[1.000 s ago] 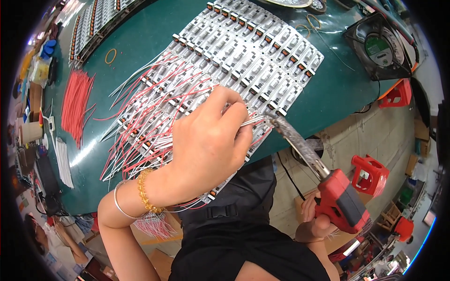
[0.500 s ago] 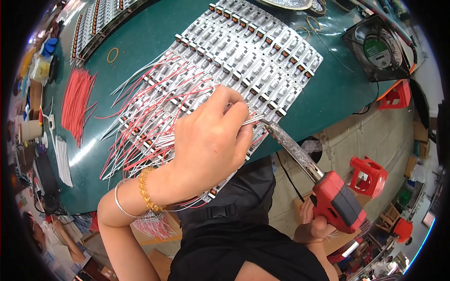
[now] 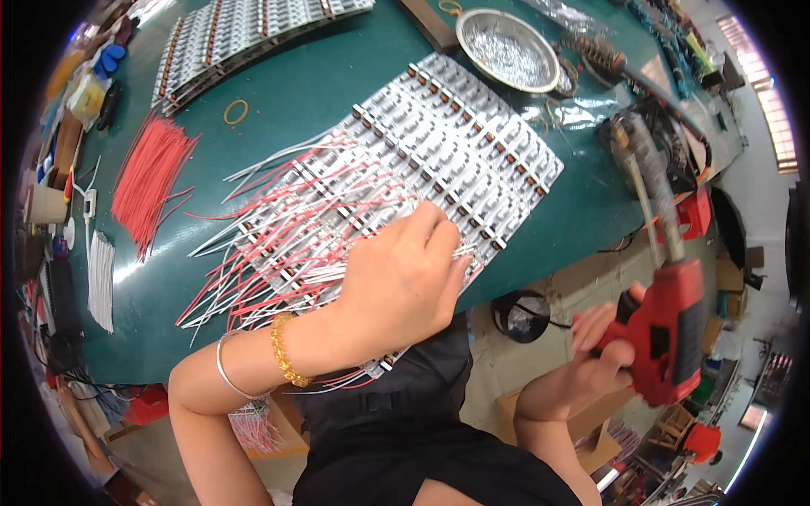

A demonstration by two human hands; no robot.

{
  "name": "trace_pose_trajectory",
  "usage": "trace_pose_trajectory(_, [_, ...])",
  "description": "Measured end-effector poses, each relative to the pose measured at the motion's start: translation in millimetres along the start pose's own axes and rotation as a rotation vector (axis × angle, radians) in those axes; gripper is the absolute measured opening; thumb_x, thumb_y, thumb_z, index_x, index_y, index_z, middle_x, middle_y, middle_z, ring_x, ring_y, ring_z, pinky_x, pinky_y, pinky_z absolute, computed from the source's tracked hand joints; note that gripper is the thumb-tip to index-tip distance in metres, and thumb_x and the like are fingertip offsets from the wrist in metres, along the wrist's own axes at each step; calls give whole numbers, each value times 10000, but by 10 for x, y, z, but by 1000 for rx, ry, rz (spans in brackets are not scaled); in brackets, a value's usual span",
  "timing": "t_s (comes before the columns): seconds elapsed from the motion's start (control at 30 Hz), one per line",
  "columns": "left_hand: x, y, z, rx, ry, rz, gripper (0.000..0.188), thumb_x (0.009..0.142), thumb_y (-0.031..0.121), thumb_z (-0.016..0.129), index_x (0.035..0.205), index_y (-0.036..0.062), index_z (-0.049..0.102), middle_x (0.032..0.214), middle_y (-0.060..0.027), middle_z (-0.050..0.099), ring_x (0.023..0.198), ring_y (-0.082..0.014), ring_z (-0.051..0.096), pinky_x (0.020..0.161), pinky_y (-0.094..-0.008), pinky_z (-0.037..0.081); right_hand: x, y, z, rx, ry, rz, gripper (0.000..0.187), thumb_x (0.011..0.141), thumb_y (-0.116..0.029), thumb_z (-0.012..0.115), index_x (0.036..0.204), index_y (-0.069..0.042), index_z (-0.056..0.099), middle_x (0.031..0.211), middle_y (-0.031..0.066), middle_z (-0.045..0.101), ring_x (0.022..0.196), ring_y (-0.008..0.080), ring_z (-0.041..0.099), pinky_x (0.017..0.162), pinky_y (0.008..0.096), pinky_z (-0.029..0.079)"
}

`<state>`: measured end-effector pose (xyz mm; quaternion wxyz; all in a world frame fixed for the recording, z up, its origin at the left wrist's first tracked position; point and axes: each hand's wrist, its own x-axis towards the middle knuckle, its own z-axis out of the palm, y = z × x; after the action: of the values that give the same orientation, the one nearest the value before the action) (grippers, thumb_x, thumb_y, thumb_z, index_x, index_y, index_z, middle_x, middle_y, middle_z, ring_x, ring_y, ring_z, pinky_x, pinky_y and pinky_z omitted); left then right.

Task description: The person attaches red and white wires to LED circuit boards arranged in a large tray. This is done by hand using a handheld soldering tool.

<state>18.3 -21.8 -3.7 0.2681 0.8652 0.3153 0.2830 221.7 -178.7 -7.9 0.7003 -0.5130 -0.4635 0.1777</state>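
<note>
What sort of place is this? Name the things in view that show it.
Probably an electronics assembly workshop: rows of small white components fitted with red and white wires cover a green bench, and the right hand holds a red soldering gun.

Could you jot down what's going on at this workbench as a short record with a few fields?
Left hand: rests on the strip panel, pinching a white wire
Right hand: holds a red soldering gun lifted off the bench, tip up
Bench: green top
Loose wires: red bundle, white bundle
Metal bowl: at far edge
</note>
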Motion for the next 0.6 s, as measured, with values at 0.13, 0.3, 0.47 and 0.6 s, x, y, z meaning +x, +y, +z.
trace_pose_trajectory(0.13, [-71, -70, 43, -32, 12, 35, 98, 803, 48, 653, 837, 32, 562, 829, -92, 545, 682, -271, 608, 554, -364, 483, 966, 214, 572, -294, 123, 213, 233, 932, -210, 633, 948, 19, 595, 504, -20, 468, 364, 66, 408, 365, 226, 284])
trace_pose_trajectory(0.3, [-97, -133, -65, -87, 36, -13, 81, 801, 41, 648, 833, 29, 576, 851, -107, 557, 688, -278, 601, 570, -374, 478, 858, 205, 530, -149, 49, 189, 423, 966, -298, 585, 1169, 72, 548, 504, -2, 435, 377, 78, 402, 393, 230, 324])
trace_pose_trajectory(0.47, [43, -9, -432, -135, 175, 0, 65, 778, 22, 688, 797, 53, 634, 840, -85, 618, 686, -243, 566, 676, -357, 466, 136, -93, 102, 67, 26, 295, 749, 876, -519, 629, 1258, 101, 457, 500, 7, 436, 388, 103, 408, 436, 247, 358])
trace_pose_trajectory(0.6, [-4, 58, -457, -184, 31, -283, 87, 779, 28, 689, 803, 76, 621, 670, -43, 576, 690, -246, 550, 756, -375, 415, -378, -305, 65, 86, 154, 432, 850, 810, -653, 614, 1221, 78, 480, 495, -19, 428, 410, 114, 424, 454, 265, 378])
